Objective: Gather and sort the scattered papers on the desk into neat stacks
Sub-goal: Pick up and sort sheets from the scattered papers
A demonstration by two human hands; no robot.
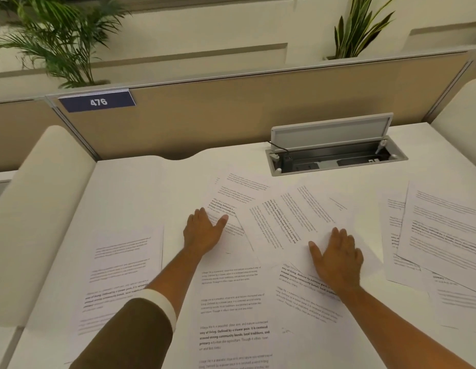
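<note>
While printed sheets (233, 310) lie scattered and overlapping across the white desk (130, 187), nearer the viewer than the open cable box (335, 153), both hands press flat on them. Left hand (202, 234), fingers spread wide, rests on the edge of a tilted sheet (231, 201) below-left of the box. Right hand (338, 258), likewise splayed, grasping nothing, lies on a skewed sheet (290, 222) directly below it. Further sheets (442, 225) overlap right of the box.
</note>
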